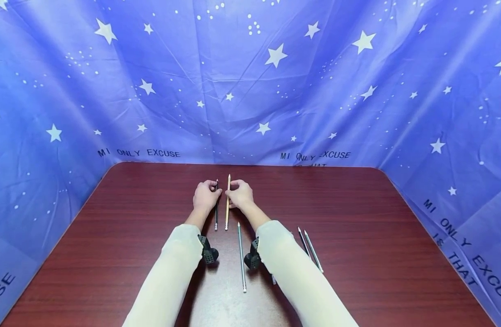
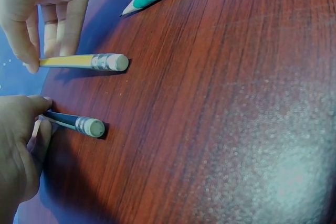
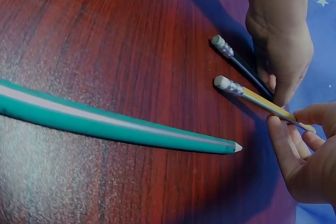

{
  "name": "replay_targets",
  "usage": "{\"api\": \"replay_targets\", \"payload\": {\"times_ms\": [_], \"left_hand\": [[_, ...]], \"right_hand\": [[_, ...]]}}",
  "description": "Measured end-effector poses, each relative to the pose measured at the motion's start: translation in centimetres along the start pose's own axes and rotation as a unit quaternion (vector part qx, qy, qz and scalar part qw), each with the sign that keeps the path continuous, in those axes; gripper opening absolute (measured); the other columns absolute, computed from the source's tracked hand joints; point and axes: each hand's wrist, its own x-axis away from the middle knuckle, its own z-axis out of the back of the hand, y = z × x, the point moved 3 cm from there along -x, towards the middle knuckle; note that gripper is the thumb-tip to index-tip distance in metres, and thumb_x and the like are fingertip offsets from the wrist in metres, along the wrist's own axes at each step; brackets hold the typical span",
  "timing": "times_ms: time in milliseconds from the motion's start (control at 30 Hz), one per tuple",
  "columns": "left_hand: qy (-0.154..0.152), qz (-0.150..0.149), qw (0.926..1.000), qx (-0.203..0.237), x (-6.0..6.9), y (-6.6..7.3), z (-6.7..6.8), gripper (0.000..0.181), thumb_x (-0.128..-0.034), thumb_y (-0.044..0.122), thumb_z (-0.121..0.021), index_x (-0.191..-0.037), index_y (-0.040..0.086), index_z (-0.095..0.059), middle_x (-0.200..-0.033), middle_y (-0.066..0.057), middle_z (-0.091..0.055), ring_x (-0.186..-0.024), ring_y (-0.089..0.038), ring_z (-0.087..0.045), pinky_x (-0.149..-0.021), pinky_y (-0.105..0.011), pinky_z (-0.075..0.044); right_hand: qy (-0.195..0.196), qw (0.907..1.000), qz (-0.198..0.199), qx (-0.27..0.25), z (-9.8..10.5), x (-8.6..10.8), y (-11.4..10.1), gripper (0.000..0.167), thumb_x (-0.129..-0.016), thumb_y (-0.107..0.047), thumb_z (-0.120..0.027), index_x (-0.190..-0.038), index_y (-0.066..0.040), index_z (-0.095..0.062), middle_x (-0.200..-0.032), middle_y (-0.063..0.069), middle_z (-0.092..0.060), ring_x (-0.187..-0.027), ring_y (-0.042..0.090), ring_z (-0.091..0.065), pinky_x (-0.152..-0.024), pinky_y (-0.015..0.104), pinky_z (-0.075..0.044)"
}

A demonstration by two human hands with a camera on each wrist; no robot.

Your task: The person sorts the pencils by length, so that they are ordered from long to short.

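Side by side near the back of the table, two pencils with white erasers point away from me. My left hand point(image 1: 205, 196) pinches the black pencil point(image 1: 216, 217) between thumb and fingers. Just to its right, the yellow pencil point(image 1: 227, 217) is held by my right hand point(image 1: 241, 194), thumb on one side and fingers on the other. A green pencil point(image 1: 241, 259) lies between my forearms, its sharpened tip toward the back. In the right wrist view the yellow pencil point(image 3: 262, 101) is close to the black pencil point(image 3: 244, 67), apart from it.
Right of my right sleeve lie a dark pencil point(image 1: 302, 240) and a light green pencil point(image 1: 313, 252). Another pencil end point(image 1: 273, 279) shows from under that sleeve, mostly hidden. A blue star-printed cloth point(image 1: 242, 81) hangs behind and beside the reddish-brown table point(image 1: 132, 213).
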Motion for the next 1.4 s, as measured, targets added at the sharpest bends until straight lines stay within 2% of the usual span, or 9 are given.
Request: {"api": "replay_targets", "payload": {"times_ms": [167, 400, 567, 700, 833, 900, 1033, 1167, 1400], "left_hand": [[-0.002, -0.003, 1.0000, -0.002, 0.0, 0.1, -0.1, 0.031, -0.0849, 0.024, -0.065, -0.113, 0.011, -0.063, -0.101, -0.009, -0.058, -0.096, -0.027, -0.057, -0.082, -0.043, -0.048], [-0.001, -0.007, 1.0000, 0.001, 0.1, 0.5, 0.1, 0.030, -0.0849, 0.023, -0.066, -0.112, 0.010, -0.063, -0.100, -0.009, -0.058, -0.095, -0.027, -0.057, -0.081, -0.043, -0.048], [-0.004, 0.000, 1.0000, 0.002, 0.0, 0.4, 0.1, 0.030, -0.0854, 0.024, -0.066, -0.112, 0.011, -0.063, -0.101, -0.008, -0.058, -0.096, -0.027, -0.057, -0.082, -0.043, -0.048], [-0.003, -0.002, 1.0000, 0.002, 0.0, 0.3, 0.1, 0.030, -0.0852, 0.024, -0.066, -0.112, 0.010, -0.063, -0.100, -0.008, -0.058, -0.095, -0.026, -0.057, -0.082, -0.043, -0.048], [-0.003, -0.001, 1.0000, 0.001, 0.0, 0.2, 0.0, 0.030, -0.0853, 0.024, -0.066, -0.112, 0.011, -0.063, -0.100, -0.008, -0.058, -0.095, -0.026, -0.057, -0.081, -0.043, -0.048], [-0.004, -0.001, 1.0000, 0.000, 0.0, 0.1, 0.0, 0.030, -0.0852, 0.025, -0.066, -0.112, 0.011, -0.063, -0.101, -0.008, -0.058, -0.095, -0.026, -0.057, -0.082, -0.043, -0.048], [-0.001, -0.005, 1.0000, -0.002, 0.0, 0.1, 0.0, 0.030, -0.0852, 0.025, -0.066, -0.112, 0.011, -0.063, -0.101, -0.008, -0.058, -0.096, -0.026, -0.057, -0.081, -0.043, -0.048], [0.000, -0.005, 1.0000, -0.003, -0.1, -0.1, 0.0, 0.030, -0.0851, 0.025, -0.066, -0.112, 0.011, -0.063, -0.101, -0.008, -0.059, -0.096, -0.026, -0.057, -0.081, -0.043, -0.048], [0.000, -0.006, 1.0000, -0.002, -0.1, -0.2, 0.0, 0.030, -0.0848, 0.025, -0.066, -0.112, 0.011, -0.063, -0.101, -0.008, -0.059, -0.096, -0.026, -0.057, -0.082, -0.043, -0.048]], "right_hand": [[-0.003, 0.9998, -0.008, 0.017, -0.1, -0.3, 0.3, 0.038, -0.084, -0.003, -0.065, -0.121, -0.007, -0.059, -0.083, 0.017, -0.069, -0.046, 0.010, -0.055, -0.049, 0.027, -0.057], [0.000, 0.9992, -0.010, 0.039, -0.2, -0.6, 0.6, 0.037, -0.085, -0.006, -0.065, -0.121, -0.008, -0.061, -0.084, 0.015, -0.069, -0.047, 0.010, -0.056, -0.046, 0.025, -0.056], [0.004, 0.9960, 0.003, 0.089, -0.3, -0.4, 0.5, 0.034, -0.085, -0.010, -0.067, -0.119, -0.010, -0.063, -0.091, 0.014, -0.069, -0.047, 0.010, -0.057, -0.043, 0.023, -0.054], [0.012, 0.9905, 0.012, 0.136, -0.4, -0.3, 0.6, 0.033, -0.086, -0.016, -0.067, -0.118, -0.013, -0.063, -0.094, 0.010, -0.071, -0.046, 0.011, -0.060, -0.043, 0.021, -0.053], [0.022, 0.9846, 0.018, 0.172, -0.5, -0.3, 0.7, 0.031, -0.086, -0.020, -0.067, -0.117, -0.016, -0.065, -0.090, 0.005, -0.072, -0.052, 0.013, -0.064, -0.053, 0.023, -0.053], [0.028, 0.9807, 0.027, 0.192, -0.5, -0.3, 0.7, 0.030, -0.085, -0.021, -0.067, -0.115, -0.017, -0.065, -0.088, 0.002, -0.072, -0.061, 0.012, -0.065, -0.061, 0.025, -0.053], [0.046, 0.9720, 0.064, 0.222, -0.6, -0.2, 0.7, 0.028, -0.083, -0.022, -0.068, -0.110, -0.017, -0.067, -0.084, -0.002, -0.071, -0.076, 0.013, -0.065, -0.066, 0.030, -0.052], [0.052, 0.9661, 0.090, 0.237, -0.9, -0.1, 0.9, 0.027, -0.085, -0.021, -0.067, -0.111, -0.015, -0.067, -0.093, 0.001, -0.072, -0.089, 0.018, -0.066, -0.072, 0.033, -0.054], [0.066, 0.9515, 0.127, 0.272, -1.4, 0.2, 0.9, 0.026, -0.086, -0.020, -0.065, -0.111, -0.013, -0.068, -0.103, 0.007, -0.069, -0.096, 0.023, -0.065, -0.077, 0.036, -0.055]]}}
